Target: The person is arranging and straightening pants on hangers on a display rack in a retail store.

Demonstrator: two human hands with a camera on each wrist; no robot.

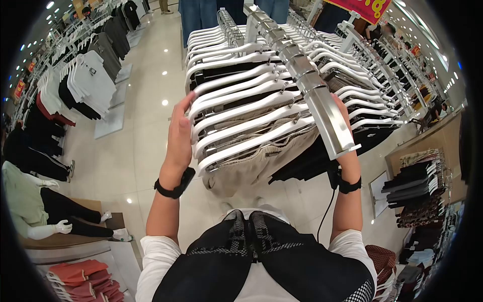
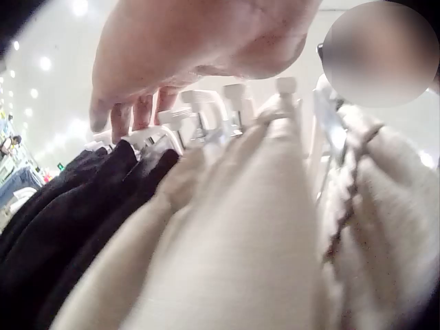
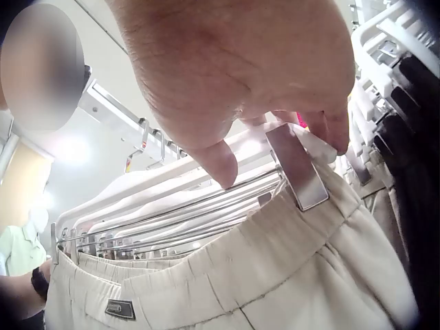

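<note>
White hangers (image 1: 251, 119) with beige trousers (image 1: 241, 168) hang in a row under a metal rail (image 1: 322, 110). Along their left ends lies my left hand (image 1: 178, 133), fingers extended; the left wrist view shows that hand (image 2: 199, 41) above the hanger ends, beside beige garments (image 2: 234, 234) and black ones (image 2: 82, 206). My right hand (image 1: 344, 113) is at the opposite ends, partly hidden by the rail. In the right wrist view this hand (image 3: 254, 69) spans the hanger tops, thumb lowered against a hanger and fingers beyond, over the beige waistband (image 3: 227, 275).
More hangers (image 1: 342, 65) fill the rack's right side, with jeans (image 1: 198, 17) behind. Clothes racks with white shirts (image 1: 93, 80) stand left. A mannequin (image 1: 22, 196) sits lower left, near coral garments (image 1: 78, 272). Dark folded clothes (image 1: 410, 186) hang at right.
</note>
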